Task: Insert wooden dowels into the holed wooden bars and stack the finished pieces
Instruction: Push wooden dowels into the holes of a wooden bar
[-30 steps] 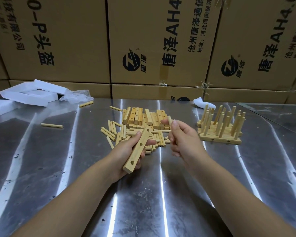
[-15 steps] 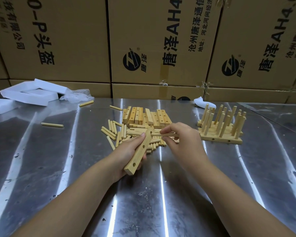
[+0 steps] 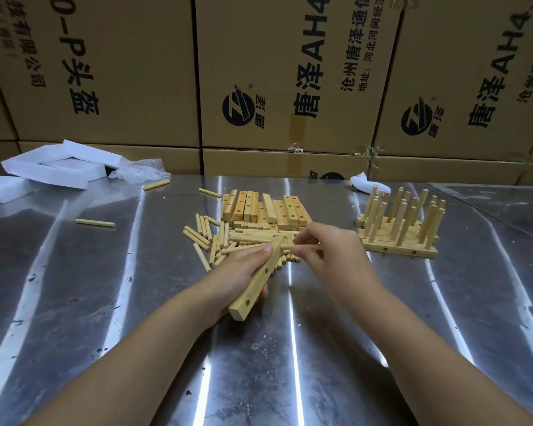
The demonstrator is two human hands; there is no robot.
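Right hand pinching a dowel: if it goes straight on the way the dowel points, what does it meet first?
Most likely the upper end of the holed bar in the left hand; the tip of the dowel looks almost against it.

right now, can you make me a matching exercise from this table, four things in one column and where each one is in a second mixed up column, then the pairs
Things
1. holed bar
2. single dowel
3. finished pieces
4. white foam pieces

Places
A. back left of the table
B. pinched in the fingers of the right hand
C. standing on the table to the right of both hands
D. gripped in the left hand

Pairs: 1-D, 2-B, 3-C, 4-A
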